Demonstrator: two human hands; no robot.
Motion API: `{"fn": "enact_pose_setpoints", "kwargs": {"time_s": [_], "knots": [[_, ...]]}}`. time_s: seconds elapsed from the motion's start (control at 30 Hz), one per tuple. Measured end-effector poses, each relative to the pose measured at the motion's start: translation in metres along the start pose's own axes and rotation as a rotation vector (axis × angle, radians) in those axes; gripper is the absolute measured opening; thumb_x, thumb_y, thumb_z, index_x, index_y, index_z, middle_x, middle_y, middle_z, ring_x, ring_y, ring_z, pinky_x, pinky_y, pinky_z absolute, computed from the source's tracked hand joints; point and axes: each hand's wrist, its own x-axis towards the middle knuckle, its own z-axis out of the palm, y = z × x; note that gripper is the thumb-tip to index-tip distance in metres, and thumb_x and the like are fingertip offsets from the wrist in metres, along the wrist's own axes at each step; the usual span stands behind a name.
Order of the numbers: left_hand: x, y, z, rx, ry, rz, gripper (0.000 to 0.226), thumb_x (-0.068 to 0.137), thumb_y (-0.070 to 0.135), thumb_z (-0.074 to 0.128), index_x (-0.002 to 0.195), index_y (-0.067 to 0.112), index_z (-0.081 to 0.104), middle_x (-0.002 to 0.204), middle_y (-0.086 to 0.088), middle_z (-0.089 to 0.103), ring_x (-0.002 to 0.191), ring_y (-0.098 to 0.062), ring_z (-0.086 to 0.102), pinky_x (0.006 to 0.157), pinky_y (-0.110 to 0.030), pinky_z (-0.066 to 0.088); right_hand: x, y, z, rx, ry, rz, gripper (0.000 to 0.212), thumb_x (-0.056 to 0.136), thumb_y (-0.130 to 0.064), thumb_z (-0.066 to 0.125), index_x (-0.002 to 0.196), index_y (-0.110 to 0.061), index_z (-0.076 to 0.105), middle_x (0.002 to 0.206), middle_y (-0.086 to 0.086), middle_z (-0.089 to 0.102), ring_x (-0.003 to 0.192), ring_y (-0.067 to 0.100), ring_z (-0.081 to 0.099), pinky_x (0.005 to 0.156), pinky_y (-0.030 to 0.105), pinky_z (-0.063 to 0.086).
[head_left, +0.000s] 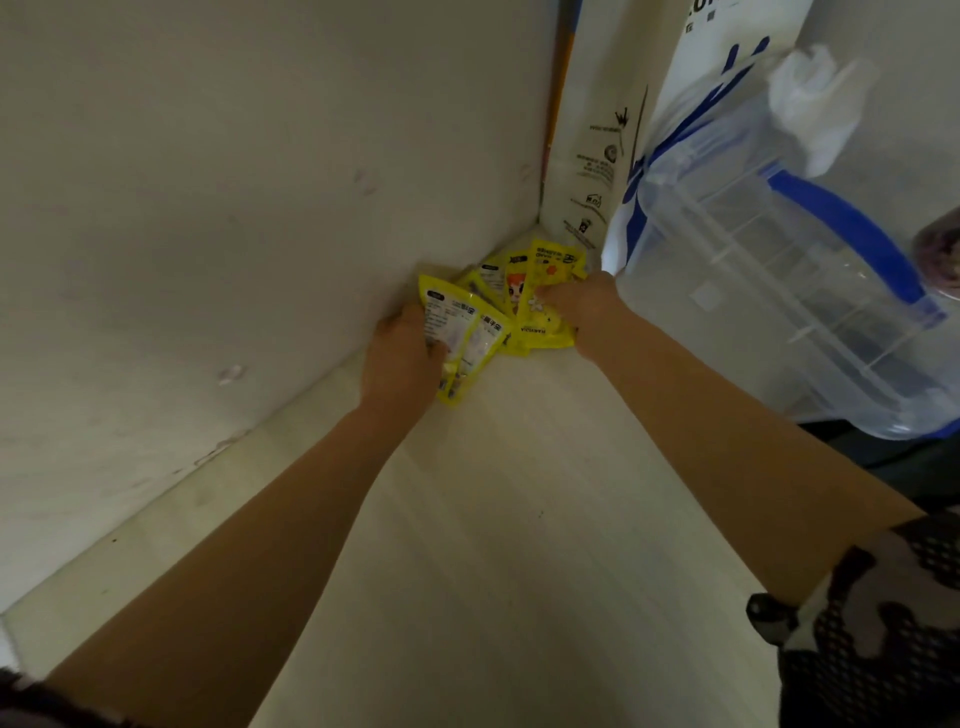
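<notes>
Gathering step, by the look of it: a fan of yellow packets (511, 291) lies in the far corner, where the pale surface (519, 493) meets the wall (260, 182). Left hand (400, 358) grips the two nearest packets, fingers curled over their printed faces. Right hand (587, 306) has bent fingers pinching the packets on the other side, just beside a clear box (779, 291) with a blue handle and a white printed bag (592, 171). Next move likely calls for drawing both hands together, squaring the fan into one stack, then lifting clear without snagging the box.
</notes>
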Motion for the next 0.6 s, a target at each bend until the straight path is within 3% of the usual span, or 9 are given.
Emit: {"fn": "enact_pose_setpoints", "kwargs": {"time_s": [0.1,0.17,0.27,0.33,0.5,0.6], "knots": [[-0.005,-0.001,0.002,-0.054,0.021,-0.034,0.028,0.086,0.011,0.061,0.111,0.001,0.055,0.113,-0.019,0.063,0.105,-0.036,0.057,0.088,-0.044,0.049,-0.012,0.003,0.001,-0.071,0.014,0.005,0.051,0.088,-0.016,0.066,0.132,0.002,0.047,0.133,0.018,0.054,0.121,0.031,0.055,0.102,0.039,0.046],[-0.009,0.000,0.003,-0.099,0.023,-0.069,0.025,0.085,0.010,0.062,0.108,0.002,0.057,0.110,-0.018,0.063,0.101,-0.033,0.060,0.085,-0.038,0.049,-0.017,0.012,-0.001,-0.073,0.017,0.008,0.039,0.089,-0.011,0.064,0.124,0.002,0.054,0.127,0.018,0.058,0.116,0.031,0.058,0.095,0.038,0.048],[-0.019,0.003,0.003,-0.099,0.031,-0.096,0.019,0.082,0.006,0.064,0.099,-0.003,0.059,0.111,-0.019,0.054,0.097,-0.031,0.056,0.077,-0.020,0.036,-0.027,0.028,-0.006,-0.037,0.024,0.002,0.028,0.085,-0.005,0.065,0.113,-0.004,0.063,0.117,0.018,0.065,0.099,0.029,0.064,0.085,0.037,0.052],[-0.027,0.002,0.003,-0.125,0.021,-0.142,0.022,0.081,0.008,0.066,0.100,-0.002,0.060,0.115,-0.018,0.051,0.097,-0.029,0.055,0.073,-0.012,0.030,-0.032,0.039,-0.012,-0.014,0.042,0.016,0.025,0.084,-0.006,0.066,0.109,-0.006,0.065,0.113,0.017,0.067,0.097,0.029,0.065,0.085,0.038,0.053],[-0.056,-0.009,-0.002,-0.238,0.002,-0.325,0.031,0.077,0.022,0.073,0.104,0.011,0.064,0.103,-0.008,0.069,0.095,-0.028,0.065,0.082,-0.035,0.053,-0.050,0.066,-0.034,0.001,0.107,0.025,0.039,0.080,-0.008,0.068,0.118,-0.005,0.061,0.112,0.015,0.067,0.099,0.030,0.066,0.086,0.040,0.055],[-0.082,-0.014,-0.006,-0.393,0.038,-0.421,0.025,0.075,0.019,0.075,0.098,0.018,0.063,0.094,-0.002,0.068,0.089,-0.024,0.066,0.076,-0.036,0.056,-0.066,0.082,-0.047,0.009,0.116,0.032,0.033,0.080,-0.008,0.068,0.112,-0.006,0.062,0.110,0.014,0.067,0.099,0.030,0.066,0.088,0.043,0.055]]}}
